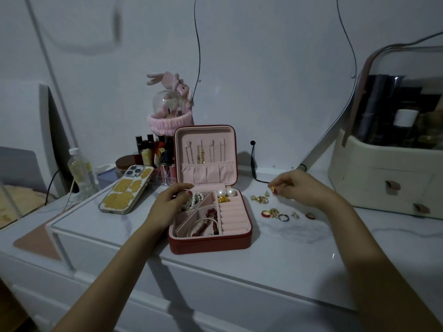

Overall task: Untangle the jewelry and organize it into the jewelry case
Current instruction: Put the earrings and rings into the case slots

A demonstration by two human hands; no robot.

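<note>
A dim room: a white marbled worktop [287, 240] against a pale wall, with the open red jewelry case [211, 243] at frame centre and loose rings [275, 213] to its right. The left hand [167, 202] rests on the case's upper-left compartment, fingers curled over a pearl strand [195, 200]. The right hand [299, 188] pinches a small gold piece [272, 188], too small to identify.
</note>
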